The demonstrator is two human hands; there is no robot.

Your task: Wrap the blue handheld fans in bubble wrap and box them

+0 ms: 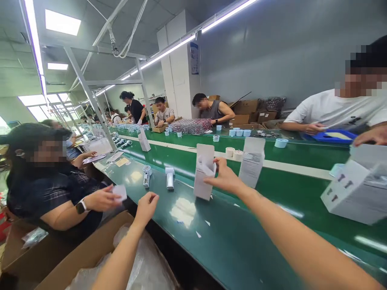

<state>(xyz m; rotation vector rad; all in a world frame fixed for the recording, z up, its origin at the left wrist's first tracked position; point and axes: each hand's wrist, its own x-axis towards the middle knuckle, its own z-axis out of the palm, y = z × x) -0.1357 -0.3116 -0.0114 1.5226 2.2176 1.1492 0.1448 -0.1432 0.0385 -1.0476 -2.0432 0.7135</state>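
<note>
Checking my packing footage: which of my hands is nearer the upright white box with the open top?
Right. The right hand holds the upright white box at its open top. The left hand is apart from it, lower left, near the green belt's edge.

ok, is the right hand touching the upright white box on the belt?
Touching. The head view shows the right hand pinching the top flap of the white box, which stands on the belt.
</note>
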